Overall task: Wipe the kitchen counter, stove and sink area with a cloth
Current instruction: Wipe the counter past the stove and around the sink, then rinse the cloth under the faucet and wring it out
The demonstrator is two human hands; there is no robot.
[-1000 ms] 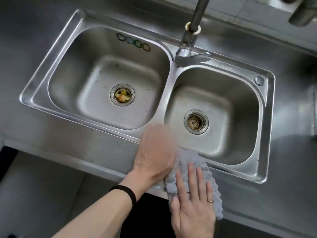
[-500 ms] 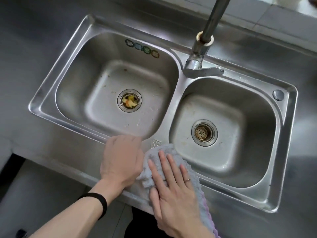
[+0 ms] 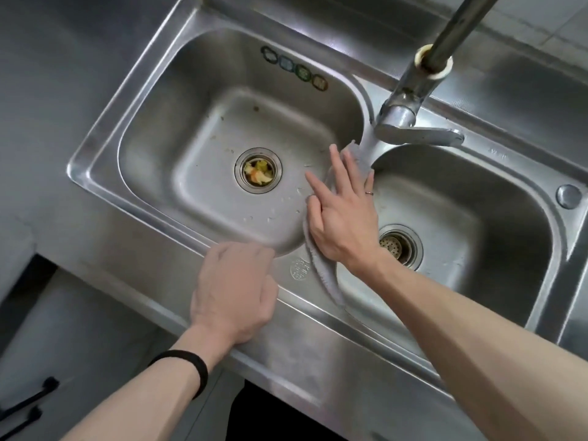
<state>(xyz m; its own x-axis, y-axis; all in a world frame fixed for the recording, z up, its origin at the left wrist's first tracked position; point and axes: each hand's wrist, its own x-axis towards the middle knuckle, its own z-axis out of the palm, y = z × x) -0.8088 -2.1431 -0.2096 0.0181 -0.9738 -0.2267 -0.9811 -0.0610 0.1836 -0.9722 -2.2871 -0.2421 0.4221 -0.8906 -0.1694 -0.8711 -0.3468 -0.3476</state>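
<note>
Cloth [image 3: 323, 275] lies under the right hand [image 3: 342, 218], which presses it, flat and fingers spread, onto the sink [image 3: 83, 167] divider. Faucet [image 3: 410, 122] stands just beyond the fingertips. Left hand [image 3: 234, 291] rests beside the right on the front rim, fingers curled; grip cannot be determined.

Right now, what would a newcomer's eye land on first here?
The right hand presses a grey textured cloth flat on the divider between the two steel basins. In the left basin's round drain sit yellow food scraps. The left hand rests on the front rim.
</note>
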